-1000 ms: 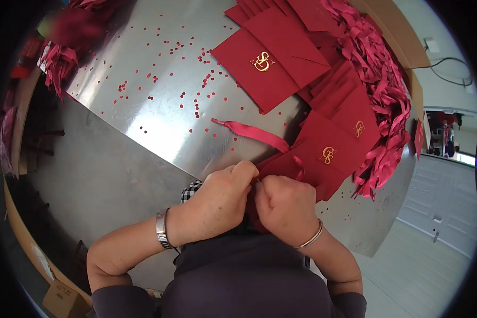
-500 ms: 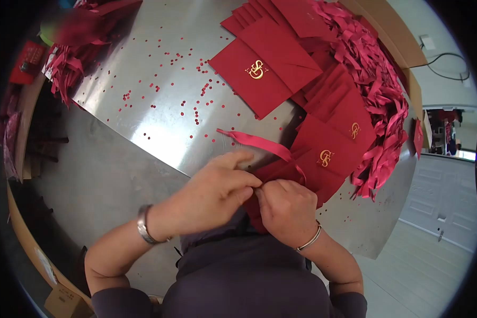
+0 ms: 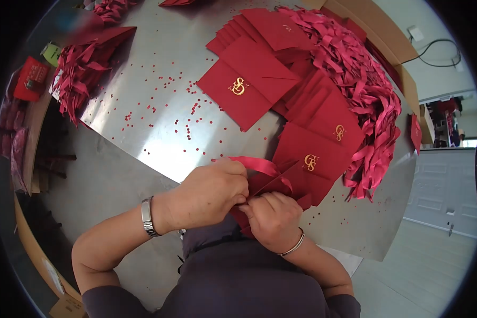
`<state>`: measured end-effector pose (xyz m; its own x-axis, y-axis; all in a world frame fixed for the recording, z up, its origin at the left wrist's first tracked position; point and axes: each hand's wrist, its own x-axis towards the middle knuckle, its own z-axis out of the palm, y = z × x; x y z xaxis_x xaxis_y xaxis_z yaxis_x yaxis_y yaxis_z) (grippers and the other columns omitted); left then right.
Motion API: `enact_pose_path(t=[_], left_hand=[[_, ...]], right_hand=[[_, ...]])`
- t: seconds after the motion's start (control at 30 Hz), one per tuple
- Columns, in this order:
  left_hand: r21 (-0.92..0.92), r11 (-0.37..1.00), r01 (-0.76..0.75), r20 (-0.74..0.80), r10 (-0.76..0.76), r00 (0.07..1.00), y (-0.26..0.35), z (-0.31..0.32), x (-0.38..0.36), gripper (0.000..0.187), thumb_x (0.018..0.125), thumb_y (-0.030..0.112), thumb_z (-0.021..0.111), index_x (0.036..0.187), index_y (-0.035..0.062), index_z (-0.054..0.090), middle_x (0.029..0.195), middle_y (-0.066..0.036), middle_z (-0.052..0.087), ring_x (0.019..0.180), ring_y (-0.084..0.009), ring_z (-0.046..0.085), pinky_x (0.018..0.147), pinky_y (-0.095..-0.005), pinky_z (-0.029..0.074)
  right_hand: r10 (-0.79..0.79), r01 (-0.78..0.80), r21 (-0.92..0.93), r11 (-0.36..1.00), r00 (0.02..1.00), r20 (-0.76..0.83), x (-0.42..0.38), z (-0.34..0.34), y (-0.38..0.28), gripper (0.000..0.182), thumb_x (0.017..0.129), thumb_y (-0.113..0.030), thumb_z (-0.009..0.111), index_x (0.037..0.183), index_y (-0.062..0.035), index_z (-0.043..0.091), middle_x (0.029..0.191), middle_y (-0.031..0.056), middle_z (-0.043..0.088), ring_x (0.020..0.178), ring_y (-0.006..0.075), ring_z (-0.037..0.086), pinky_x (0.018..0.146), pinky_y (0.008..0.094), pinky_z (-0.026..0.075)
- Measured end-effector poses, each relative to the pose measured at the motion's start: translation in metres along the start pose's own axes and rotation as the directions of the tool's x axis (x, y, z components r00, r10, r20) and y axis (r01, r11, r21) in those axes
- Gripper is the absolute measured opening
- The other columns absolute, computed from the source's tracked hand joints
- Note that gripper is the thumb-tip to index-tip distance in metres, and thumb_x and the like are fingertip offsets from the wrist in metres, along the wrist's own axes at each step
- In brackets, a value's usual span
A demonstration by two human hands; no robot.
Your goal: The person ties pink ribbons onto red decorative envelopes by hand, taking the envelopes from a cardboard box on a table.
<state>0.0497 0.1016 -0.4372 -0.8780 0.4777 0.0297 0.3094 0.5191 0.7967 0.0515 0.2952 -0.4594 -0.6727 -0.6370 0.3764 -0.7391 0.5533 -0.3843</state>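
Between my hands, close to my body, is a dark red paper bag, its open edge partly spread. My left hand is closed at the bag's left edge, fingers curled, beside a pink-red ribbon that runs behind the fingers and across the bag. What the left fingertips pinch is hidden. My right hand grips the bag's near edge between thumb and bent fingers. Just beyond lie flat red bags with a gold monogram.
A heap of loose ribbons lies along the right of the metal table. Red punched paper dots are scattered over it. Ribboned bags are piled at far left. A cardboard box stands behind.
My left hand has closed from a looser pose and come down against the bag. The ribbon's free end has drawn nearer the hand, and the bag's edge shows more spread. The view has shifted slightly.
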Motion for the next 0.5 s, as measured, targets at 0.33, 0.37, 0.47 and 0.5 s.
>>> enact_pose_path(t=[0.33, 0.37, 0.47, 0.5], left_hand=[[0.361, 0.921, -0.143, -0.056, 0.175, 0.983, -0.021, -0.001, 0.001, 0.009, 0.072, 0.007, 0.064, 0.079, 0.0081, 0.058, 0.09, -0.006, 0.055, 0.088, -0.0257, 0.055, 0.078, -0.0368, 0.045], [0.394, 0.912, -0.112, -0.056, 0.145, 0.988, -0.024, -0.001, 0.001, 0.01, 0.073, 0.008, 0.065, 0.079, 0.009, 0.058, 0.09, -0.005, 0.055, 0.086, -0.0255, 0.055, 0.076, -0.0367, 0.044], [0.406, 0.909, -0.097, -0.086, 0.144, 0.986, -0.031, 0.0, 0.001, 0.01, 0.073, 0.008, 0.065, 0.08, 0.0092, 0.058, 0.089, -0.005, 0.054, 0.086, -0.0256, 0.054, 0.076, -0.0364, 0.044], [0.405, 0.909, -0.096, -0.089, 0.144, 0.986, -0.032, 0.001, 0.002, 0.01, 0.073, 0.008, 0.065, 0.08, 0.0092, 0.058, 0.089, -0.005, 0.054, 0.086, -0.0256, 0.054, 0.076, -0.0364, 0.044]], right_hand=[[-0.114, 0.147, -0.3, 0.943, 0.985, 0.126, -0.004, -0.038, -0.015, 0.025, 0.075, -0.021, 0.071, 0.095, -0.0076, 0.068, 0.065, -0.0026, 0.046, 0.059, 0.0137, 0.047, 0.053, 0.0271, 0.035], [-0.112, 0.145, -0.301, 0.943, 0.986, 0.126, -0.006, -0.041, -0.011, 0.025, 0.075, -0.021, 0.071, 0.095, -0.0076, 0.068, 0.065, -0.0026, 0.046, 0.059, 0.0137, 0.047, 0.053, 0.0271, 0.035], [-0.228, 0.223, -0.201, 0.954, 0.974, 0.0, -0.019, -0.042, 0.004, 0.029, 0.074, -0.022, 0.073, 0.098, -0.0064, 0.067, 0.078, 0.0017, 0.056, 0.066, 0.0178, 0.052, 0.059, 0.0296, 0.039], [-0.194, 0.19, -0.152, 0.97, 0.981, -0.012, -0.03, -0.037, 0.011, 0.037, 0.074, -0.024, 0.075, 0.103, -0.0033, 0.064, 0.089, 0.0072, 0.057, 0.072, 0.0222, 0.053, 0.063, 0.0334, 0.041]])
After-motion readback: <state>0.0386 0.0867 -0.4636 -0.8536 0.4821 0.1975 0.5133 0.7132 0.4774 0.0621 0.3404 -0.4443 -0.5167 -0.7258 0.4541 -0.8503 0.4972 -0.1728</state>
